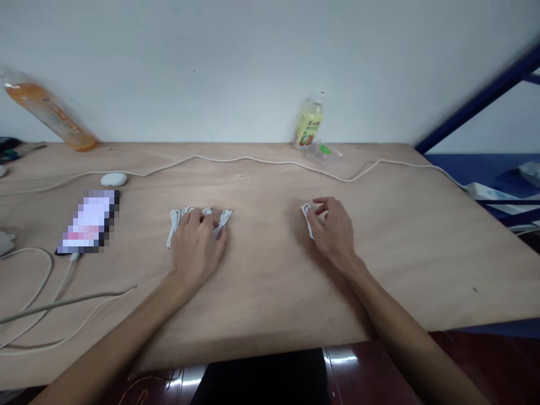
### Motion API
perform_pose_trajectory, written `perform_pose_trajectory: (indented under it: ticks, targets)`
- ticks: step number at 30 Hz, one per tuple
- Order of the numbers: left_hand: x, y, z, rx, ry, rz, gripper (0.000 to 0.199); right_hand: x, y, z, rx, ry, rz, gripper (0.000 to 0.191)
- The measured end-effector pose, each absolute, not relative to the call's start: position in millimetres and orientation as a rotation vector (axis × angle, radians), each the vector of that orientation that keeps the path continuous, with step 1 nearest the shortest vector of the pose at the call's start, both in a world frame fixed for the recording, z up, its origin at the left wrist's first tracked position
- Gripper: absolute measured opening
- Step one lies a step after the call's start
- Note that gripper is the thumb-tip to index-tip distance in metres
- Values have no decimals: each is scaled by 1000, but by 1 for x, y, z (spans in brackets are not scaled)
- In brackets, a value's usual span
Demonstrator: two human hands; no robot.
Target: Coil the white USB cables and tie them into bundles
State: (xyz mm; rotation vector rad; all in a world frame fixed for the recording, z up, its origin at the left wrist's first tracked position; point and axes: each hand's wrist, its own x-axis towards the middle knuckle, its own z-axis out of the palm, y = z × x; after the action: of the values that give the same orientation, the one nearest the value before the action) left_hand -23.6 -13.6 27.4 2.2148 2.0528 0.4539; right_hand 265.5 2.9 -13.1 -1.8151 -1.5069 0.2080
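My left hand [197, 239] lies palm down over a row of several small white cable bundles [173, 228], with its fingers apart. The bundles' ends stick out past the fingertips and to the left, and another coiled bundle [223, 220] shows beside the thumb. Over to the right, my right hand [335, 230] has its thumb against a single looped white cable bundle [307, 216]. Its index finger is bent and stands off from the thumb, while the lower fingers are hidden behind the hand.
A phone [88, 222] with a plugged-in cable and a white earbud case [113, 179] lie left. Along the wall stand an orange drink bottle [54, 115] and a yellow-labelled bottle [309, 124] beside clear plastic [324, 152]. A long white cord [248, 159] crosses the wooden table [261, 292].
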Motion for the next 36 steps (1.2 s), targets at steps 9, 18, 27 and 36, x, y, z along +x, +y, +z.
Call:
perform_pose_trajectory:
  ticks: [9,18,27,36]
  targets:
    - [-4,-13,24,1881,1468,898,11,263,2,-13,-1737,-1490,191,32]
    - [27,-4,0,1030,819,864,43,257,-2,-2,-1629,-1482,173,26]
    - [28,-9,-5,908,793,961,43,221,-4,16,-1409,-1573,679,27]
    - [20,-5,1,1055,906,1087,26,183,21,11,-1176,-1433,1044,35]
